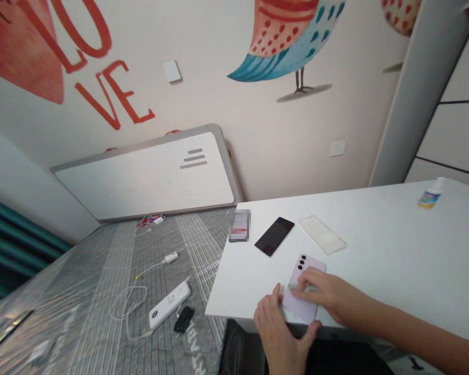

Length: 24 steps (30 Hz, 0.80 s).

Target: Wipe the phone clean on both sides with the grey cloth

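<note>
A lilac phone [305,302] lies back up near the front edge of the white table, its camera lenses at the far end. My left hand [277,328] braces it, fingertips along its left side and thumb at its lower edge. On the phone's back, the closed fingers of my right hand [322,291] press down; whatever they may pinch is too small to make out. Beyond lie a dark-screened phone [274,237], face up, and a clear phone case [322,235]. At the table's left edge sits a small pixelated item [239,225].
A bottle [430,195] with a white cap stands at the back right of the white table [383,250]. Left of the table, a grey patterned cover [101,291] bears a white power bank [170,303], a cable [128,297] and a small black object [184,319].
</note>
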Motion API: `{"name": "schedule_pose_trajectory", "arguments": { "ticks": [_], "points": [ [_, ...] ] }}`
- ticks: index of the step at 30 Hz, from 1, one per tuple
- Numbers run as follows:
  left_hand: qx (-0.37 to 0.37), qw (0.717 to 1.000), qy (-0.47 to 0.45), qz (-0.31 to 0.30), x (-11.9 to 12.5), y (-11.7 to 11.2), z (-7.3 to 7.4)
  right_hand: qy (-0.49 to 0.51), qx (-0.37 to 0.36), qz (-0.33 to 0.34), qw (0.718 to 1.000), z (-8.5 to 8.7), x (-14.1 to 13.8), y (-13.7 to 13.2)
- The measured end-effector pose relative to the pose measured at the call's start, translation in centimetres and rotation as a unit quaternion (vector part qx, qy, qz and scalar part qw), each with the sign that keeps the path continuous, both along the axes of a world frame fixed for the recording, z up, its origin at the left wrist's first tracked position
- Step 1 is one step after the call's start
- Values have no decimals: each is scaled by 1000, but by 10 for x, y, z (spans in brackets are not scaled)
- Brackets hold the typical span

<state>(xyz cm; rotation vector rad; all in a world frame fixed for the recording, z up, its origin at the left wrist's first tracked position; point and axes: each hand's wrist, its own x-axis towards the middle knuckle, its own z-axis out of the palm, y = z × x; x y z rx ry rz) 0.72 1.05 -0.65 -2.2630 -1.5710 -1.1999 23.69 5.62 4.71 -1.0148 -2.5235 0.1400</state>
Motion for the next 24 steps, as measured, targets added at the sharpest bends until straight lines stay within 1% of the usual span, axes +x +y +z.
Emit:
{"name": "schedule_pose_trajectory", "arguments": {
  "ticks": [1,2,3,5,6,7,10,11,14,15,16,19,20,21,24],
  "points": [
    [0,1000,-3,2,1,0,1,-2,-1,26,1000,0,-1,-1],
    [-1,1000,-5,6,1,-1,2,-2,0,30,1000,0,0,-1],
    [-2,1000,-6,9,2,-1,4,3,4,8,1000,1,0,0],
    [-3,1000,-4,11,2,-2,7,15,16,-66,998,2,2,3],
    [-2,1000,-3,10,3,-3,8,18,18,-80,996,2,2,4],
    [2,1000,-3,9,3,-3,9,17,12,-68,997,2,2,4],
    [15,1000,-1,6,3,-3,11,4,-17,21,1000,2,-3,1],
    [16,1000,0,9,3,-3,10,3,-20,19,1000,3,-4,1],
    [6,1000,5,14,2,-3,8,12,-10,-81,997,4,-8,0],
    [3,1000,8,13,2,-2,6,16,-11,-92,996,3,-11,-2],
    [4,1000,8,11,2,-2,5,19,-20,-79,997,3,-13,-4],
    [10,1000,10,6,0,-1,2,16,-56,14,998,0,-17,-10],
    [9,1000,9,8,0,-1,2,15,-59,18,998,-1,-16,-10],
    [4,1000,8,11,0,-1,2,17,-55,-2,998,-2,-12,-9],
    [-15,1000,2,12,0,-1,1,37,-21,-99,994,-5,-1,-2]
  ]
}}
